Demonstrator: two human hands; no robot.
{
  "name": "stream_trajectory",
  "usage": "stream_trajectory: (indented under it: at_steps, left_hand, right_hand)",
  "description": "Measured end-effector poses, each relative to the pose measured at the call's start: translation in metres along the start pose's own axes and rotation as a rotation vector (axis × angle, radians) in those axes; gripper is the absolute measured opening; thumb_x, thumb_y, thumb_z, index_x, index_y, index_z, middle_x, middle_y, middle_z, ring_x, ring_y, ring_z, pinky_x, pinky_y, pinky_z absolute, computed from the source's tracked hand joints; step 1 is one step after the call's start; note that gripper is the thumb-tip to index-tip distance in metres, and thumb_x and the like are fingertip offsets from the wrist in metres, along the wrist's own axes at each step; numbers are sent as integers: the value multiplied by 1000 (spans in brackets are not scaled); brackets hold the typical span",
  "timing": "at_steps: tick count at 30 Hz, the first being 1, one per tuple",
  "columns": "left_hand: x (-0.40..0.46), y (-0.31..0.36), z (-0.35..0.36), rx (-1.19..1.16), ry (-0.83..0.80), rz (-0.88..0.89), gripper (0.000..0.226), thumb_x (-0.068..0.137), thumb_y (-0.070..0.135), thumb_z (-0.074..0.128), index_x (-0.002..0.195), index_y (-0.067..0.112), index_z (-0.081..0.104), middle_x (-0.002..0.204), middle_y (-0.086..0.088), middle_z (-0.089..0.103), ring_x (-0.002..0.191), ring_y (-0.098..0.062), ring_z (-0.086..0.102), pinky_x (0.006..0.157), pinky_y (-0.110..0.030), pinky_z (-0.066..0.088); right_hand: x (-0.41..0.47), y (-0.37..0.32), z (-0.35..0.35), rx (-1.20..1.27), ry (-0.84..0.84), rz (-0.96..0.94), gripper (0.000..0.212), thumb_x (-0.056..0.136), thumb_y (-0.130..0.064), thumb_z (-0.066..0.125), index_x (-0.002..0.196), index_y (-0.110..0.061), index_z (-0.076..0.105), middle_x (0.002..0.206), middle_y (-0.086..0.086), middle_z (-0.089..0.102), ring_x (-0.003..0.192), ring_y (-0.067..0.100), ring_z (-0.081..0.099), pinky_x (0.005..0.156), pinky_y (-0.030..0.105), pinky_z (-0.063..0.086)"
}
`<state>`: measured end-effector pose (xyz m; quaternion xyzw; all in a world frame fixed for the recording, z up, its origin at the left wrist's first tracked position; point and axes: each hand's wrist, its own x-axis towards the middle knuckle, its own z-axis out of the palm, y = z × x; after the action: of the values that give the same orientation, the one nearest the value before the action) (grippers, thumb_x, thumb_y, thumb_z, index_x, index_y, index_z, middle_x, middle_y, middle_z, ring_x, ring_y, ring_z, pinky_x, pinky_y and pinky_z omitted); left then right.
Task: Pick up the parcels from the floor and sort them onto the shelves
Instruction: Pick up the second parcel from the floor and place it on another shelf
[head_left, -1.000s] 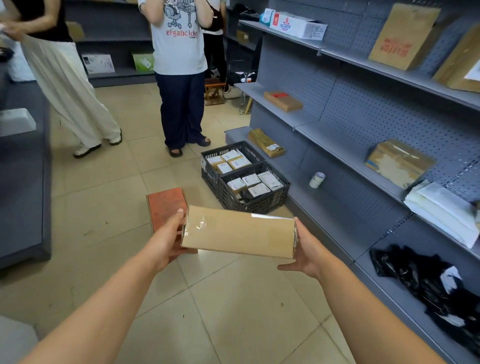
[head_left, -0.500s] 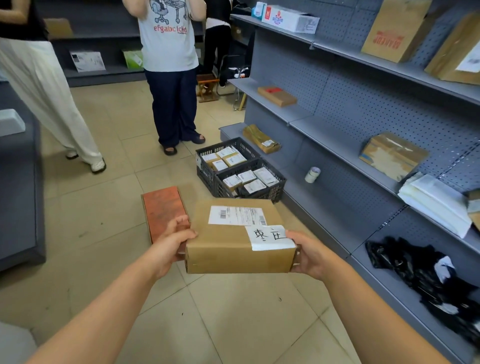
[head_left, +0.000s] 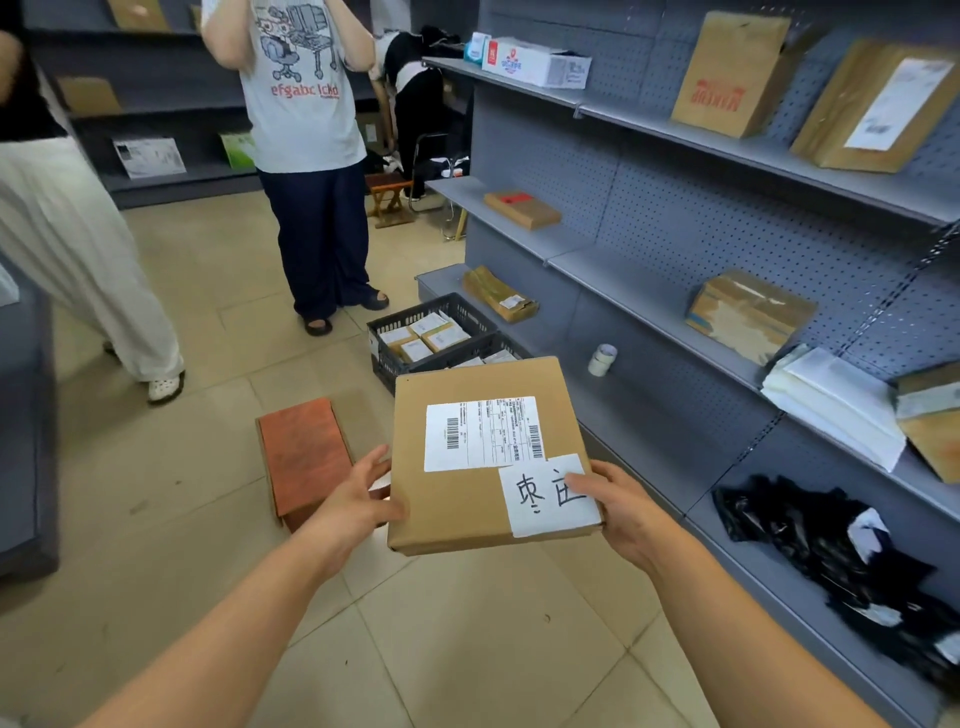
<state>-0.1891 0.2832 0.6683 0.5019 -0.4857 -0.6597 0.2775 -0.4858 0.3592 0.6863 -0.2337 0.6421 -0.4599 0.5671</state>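
I hold a flat brown cardboard parcel (head_left: 457, 499) in front of me, its top tilted toward me, showing a white shipping label and a handwritten white sticker. My right hand (head_left: 618, 506) grips its right near corner, thumb on the sticker. My left hand (head_left: 358, 493) touches the parcel's left edge with fingers spread. An orange-brown parcel (head_left: 304, 457) lies on the floor just left of it. Grey shelves (head_left: 623, 283) with several parcels run along the right.
Two black crates (head_left: 415, 343) of small boxes stand on the floor by the shelf foot. A person in a grey T-shirt (head_left: 306, 156) stands beyond them, another in white trousers (head_left: 78, 260) at left. A tape roll (head_left: 602, 359) and black bags (head_left: 821, 551) lie on the lowest shelf.
The parcel has tipped from edge-on to label side facing me and risen. My left hand's fingers have loosened and spread. The view has swung slightly toward the shelves.
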Motion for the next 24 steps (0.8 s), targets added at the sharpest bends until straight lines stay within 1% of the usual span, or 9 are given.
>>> stream_trajectory:
  at_steps: [3,5,8,10,13,15,17,22,24]
  left_hand:
    - [5,4,16,117,6,-10,101,68,1,72,146,23,12,151,-4,30,130,-19,36,109,-46,32]
    - [12,17,27,293,110,37,105,68,13,77,147,23,8,155,-8,19,140,-25,21,112,-42,24]
    - [21,48,39,671,318,203,100,71,23,76,147,24,11,157,-5,6,142,-30,3,114,-45,11]
    - [29,66,40,765,327,294,96,71,26,74,146,26,14,157,0,7,142,-30,2,114,-44,10]
    - [39,84,39,876,187,300,84,71,35,72,142,26,27,151,-3,29,138,-24,21,110,-36,24]
    - [37,95,44,790,21,248,65,76,31,69,134,26,39,130,-1,51,111,-15,51,87,-17,42]
    - [32,104,53,743,-122,217,42,82,21,65,119,28,46,103,10,58,89,-7,58,63,-6,41]
    - [44,112,66,660,-335,146,36,84,25,63,115,32,46,109,21,52,99,2,52,75,-12,40]
    - [57,111,70,591,-456,69,50,74,38,71,118,33,49,119,17,56,106,-3,56,82,-18,42]
  right_hand:
    - [-1,-8,-19,33,33,-30,60,72,-6,75,125,-9,47,105,14,70,86,29,70,65,36,54]
    - [-3,-16,-31,20,34,-60,67,64,-6,79,124,-10,49,107,12,69,86,29,69,64,36,53]
    - [-8,-29,-48,-9,6,-108,55,71,0,73,121,-11,52,112,10,66,89,30,67,69,38,52]
    - [-11,-37,-58,-18,-30,-123,51,73,2,71,118,-12,53,114,11,65,89,30,67,72,39,53]
    - [-15,-46,-69,-27,-58,-137,52,69,2,73,115,-15,55,117,12,63,87,29,68,72,39,54]
    - [-19,-49,-76,-38,-65,-145,56,69,1,73,119,-15,54,119,12,62,89,30,68,72,40,54]
    - [-24,-52,-85,-50,-65,-156,58,68,0,73,120,-17,54,120,12,62,92,31,68,75,41,54]
    - [-40,-52,-106,-34,-60,-159,58,67,4,70,120,-16,54,114,9,65,87,28,70,71,39,58]
    - [-46,-50,-113,-10,-25,-158,49,74,12,63,116,-14,56,110,10,66,83,27,71,67,38,60]
